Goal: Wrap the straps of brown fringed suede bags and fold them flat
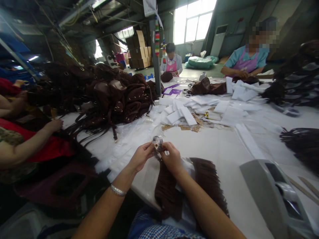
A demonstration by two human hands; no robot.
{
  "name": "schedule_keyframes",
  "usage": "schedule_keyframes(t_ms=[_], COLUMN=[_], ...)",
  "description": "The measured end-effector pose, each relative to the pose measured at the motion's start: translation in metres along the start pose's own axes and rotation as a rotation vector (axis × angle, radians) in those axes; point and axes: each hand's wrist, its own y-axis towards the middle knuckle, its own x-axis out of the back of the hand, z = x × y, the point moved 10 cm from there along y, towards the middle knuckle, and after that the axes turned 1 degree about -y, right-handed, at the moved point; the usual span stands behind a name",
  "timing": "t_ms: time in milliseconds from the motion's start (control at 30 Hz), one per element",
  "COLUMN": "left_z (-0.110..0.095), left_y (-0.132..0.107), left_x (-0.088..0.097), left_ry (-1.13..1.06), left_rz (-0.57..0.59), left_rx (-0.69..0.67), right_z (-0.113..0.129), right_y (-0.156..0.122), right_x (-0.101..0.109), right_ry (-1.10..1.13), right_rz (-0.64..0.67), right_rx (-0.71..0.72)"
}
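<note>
My left hand (142,155) and my right hand (172,158) meet above the table's front edge, fingertips pinched. Between them is a curled, shiny clear strip (157,142), perhaps tape or film, with a small gold-coloured metal bit at it. What exactly the strip wraps cannot be made out. Below my right hand and forearm lies a dark brown fringed leather piece (205,176), partly covered by clear plastic and white sheet. My right forearm hides its middle.
A grey dispenser-like device (261,186) stands at the right. Brown leather bags (124,96) are heaped at the left, white packets (184,111) ahead. A person in red (32,142) works close at the left; two people in pink aprons sit across the table (211,142). A post (156,56) rises ahead.
</note>
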Motion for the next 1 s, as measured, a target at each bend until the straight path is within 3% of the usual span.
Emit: schedule_keyframes(t_ms=[267, 500, 700, 1000], left_z=[-0.002, -0.002, -0.002, -0.008], left_y=[-0.005, -0.005, -0.006, -0.001], left_x=[-0.013, 0.002, 0.000, 0.003], left_ry=[-0.014, -0.017, 0.012, 0.041], left_rz=[0.026, -0.114, -0.103, -0.155], left_rx=[-0.026, -0.137, -0.147, -0.144], right_z=[-0.011, -0.008, -0.032, -0.043], right_y=[-0.004, -0.005, -0.010, -0.018], right_x=[0.010, -0.013, -0.013, -0.025], right_ry=[0.008, 0.136, 0.332, 0.656], right_rz=[-0.123, 0.147, 0.093, 0.038], right_rx=[-0.098, -0.159, -0.436, -0.576])
